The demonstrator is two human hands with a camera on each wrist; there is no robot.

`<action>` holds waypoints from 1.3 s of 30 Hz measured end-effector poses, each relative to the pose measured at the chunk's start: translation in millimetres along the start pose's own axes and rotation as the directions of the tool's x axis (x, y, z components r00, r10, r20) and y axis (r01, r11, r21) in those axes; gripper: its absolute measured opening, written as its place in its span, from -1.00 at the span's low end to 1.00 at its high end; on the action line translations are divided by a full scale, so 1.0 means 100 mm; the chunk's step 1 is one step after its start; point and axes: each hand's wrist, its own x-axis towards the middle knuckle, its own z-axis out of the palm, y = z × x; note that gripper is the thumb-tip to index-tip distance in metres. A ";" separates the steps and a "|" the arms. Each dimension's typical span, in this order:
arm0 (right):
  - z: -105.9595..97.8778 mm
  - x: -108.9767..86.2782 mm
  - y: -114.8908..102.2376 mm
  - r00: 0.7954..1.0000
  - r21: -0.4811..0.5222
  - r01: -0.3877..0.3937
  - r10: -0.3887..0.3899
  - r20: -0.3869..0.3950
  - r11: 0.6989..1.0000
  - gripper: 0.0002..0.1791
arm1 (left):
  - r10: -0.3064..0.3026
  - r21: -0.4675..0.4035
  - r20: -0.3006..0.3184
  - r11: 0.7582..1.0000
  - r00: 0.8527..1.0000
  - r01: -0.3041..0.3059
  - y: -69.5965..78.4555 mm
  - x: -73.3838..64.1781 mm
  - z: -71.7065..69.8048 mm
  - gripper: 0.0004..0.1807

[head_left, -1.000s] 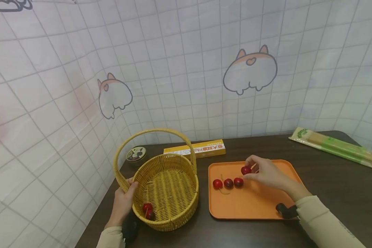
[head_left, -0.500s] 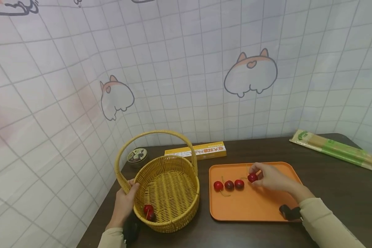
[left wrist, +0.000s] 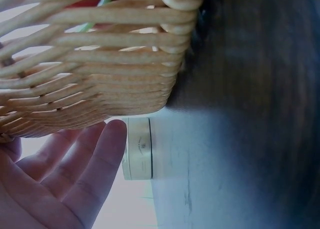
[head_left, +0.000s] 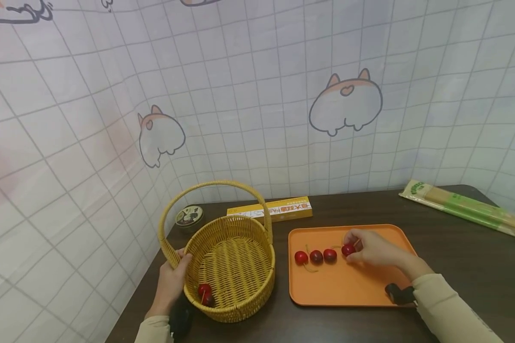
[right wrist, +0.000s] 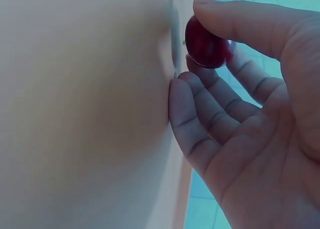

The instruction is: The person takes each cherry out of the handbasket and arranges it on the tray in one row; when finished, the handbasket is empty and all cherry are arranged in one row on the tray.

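Observation:
My left hand (head_left: 170, 281) holds the yellow wicker basket (head_left: 266, 286) at its left rim, by the foot of the arched handle. In the left wrist view its fingers (left wrist: 95, 164) lie along the outside of the weave. Two dark red cherries (head_left: 205, 289) rest inside the basket at the near left. Over the orange tray (head_left: 334, 290), my right hand (head_left: 375, 250) pinches a cherry (right wrist: 206, 44) between thumb and fingers. Three more cherries (head_left: 316, 257) with stems lie in a row on the tray, left of that hand.
Behind the basket are a round tin (head_left: 189, 216) and a yellow pasta box (head_left: 283, 209). A long green-and-clear packet (head_left: 468, 207) lies at the back right of the dark table (head_left: 468, 257). A white grid-patterned cloth (head_left: 257, 95) hangs behind.
My right hand with its cherry has moved slightly right and lower, away from the row of three on the tray. The left hand and basket have stayed in place.

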 end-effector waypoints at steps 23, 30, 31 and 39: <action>0.02 0.00 -0.02 0.998 -0.032 0.057 -0.056 0.025 0.998 -0.57 | 0.009 0.009 -0.014 1.000 1.000 -0.009 -0.01 0.01 0.01 -0.72; 0.03 0.00 -0.01 0.997 -0.053 0.070 -0.069 0.021 0.996 -0.57 | 0.005 -0.004 -0.005 1.000 1.000 -0.005 -0.01 0.01 0.01 -0.70; 0.03 0.00 -0.01 0.997 -0.057 0.075 -0.074 0.021 0.996 -0.57 | 0.005 -0.004 -0.002 1.000 1.000 -0.005 -0.01 0.00 0.01 -0.70; 0.01 0.01 0.01 0.998 -0.070 0.065 -0.063 0.027 0.995 -0.57 | 0.009 -0.012 0.007 1.000 1.000 -0.009 0.00 0.01 0.01 -0.69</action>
